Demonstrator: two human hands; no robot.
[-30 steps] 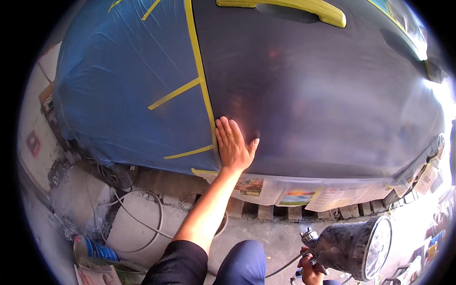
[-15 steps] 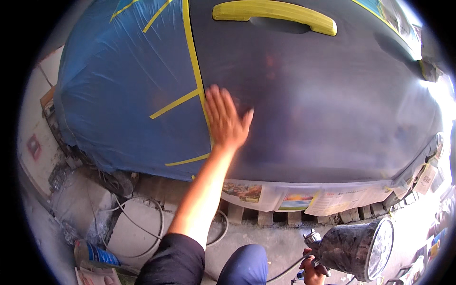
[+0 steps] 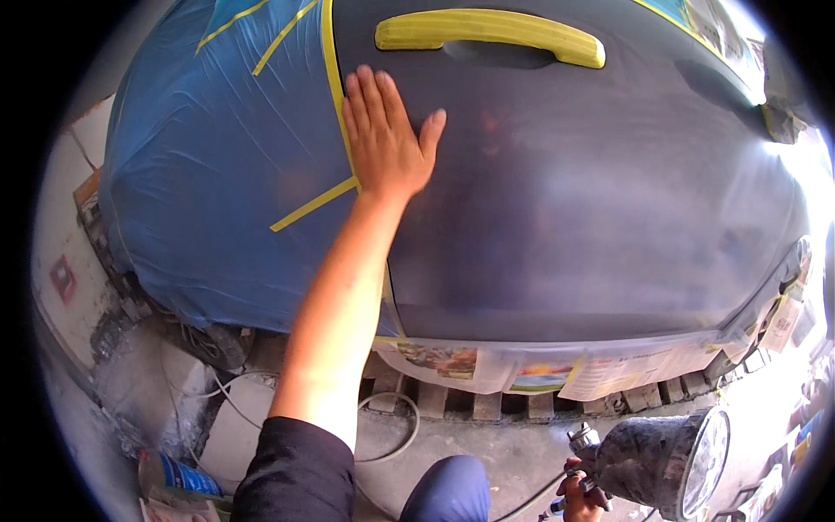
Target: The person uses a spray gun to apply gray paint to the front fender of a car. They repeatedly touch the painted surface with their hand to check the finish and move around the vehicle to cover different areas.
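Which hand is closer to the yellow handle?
Left. The left hand lies flat on the grey panel just below the yellow handle; the right hand is far below, holding a spray gun.

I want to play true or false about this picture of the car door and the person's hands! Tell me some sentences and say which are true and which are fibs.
1. The left hand lies flat on the dark door panel. True.
2. The door handle is wrapped in yellow tape. True.
3. The right hand is empty. False: it grips a spray gun, low beside the knee.
4. Red plastic sheeting covers the car to the left of the panel. False: the plastic sheeting is blue, with yellow tape strips.
5. Paper sheets hang along the panel's lower edge. True.
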